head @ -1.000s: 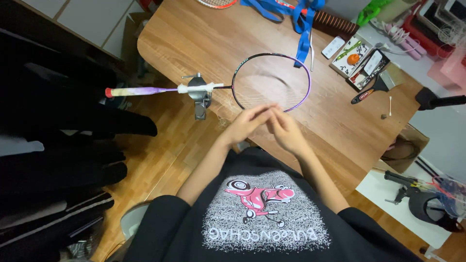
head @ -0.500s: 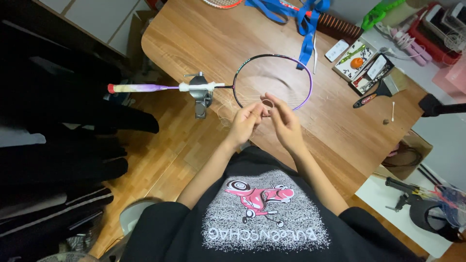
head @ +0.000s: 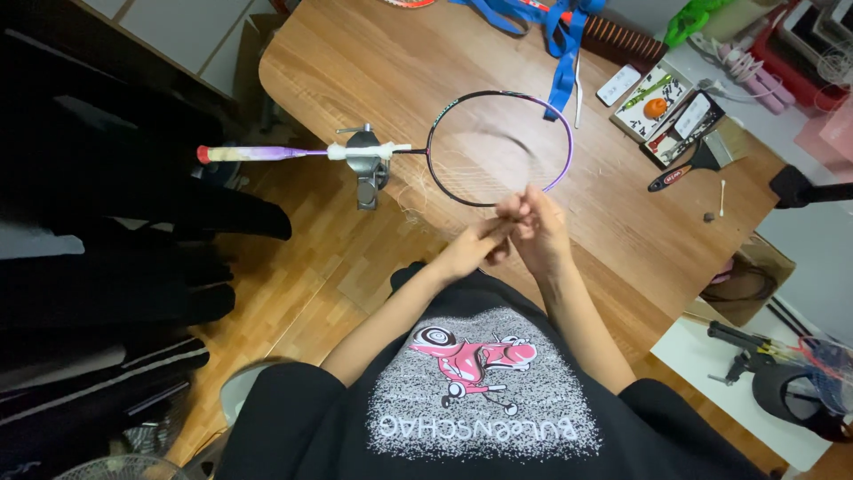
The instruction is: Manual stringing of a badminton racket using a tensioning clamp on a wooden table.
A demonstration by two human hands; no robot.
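A badminton racket with a black and purple rim lies flat over the wooden table. A small metal clamp at the table's edge grips its shaft, and the pale purple handle sticks out over the floor. Faint strings cover part of the head. My left hand and my right hand are pressed together just short of the near rim. Both sets of fingers are pinched shut on a thin string that barely shows. Loose pale strands hang beside the clamp.
Blue straps lie at the table's far side. To the right are an open box of small tools, a black-handled tool and a cotton swab. Dark clothing fills the left. A white surface with black tools is lower right.
My hands have drawn back a little from the racket's near rim toward my body and have clenched tighter together. The racket and clamp have stayed put.
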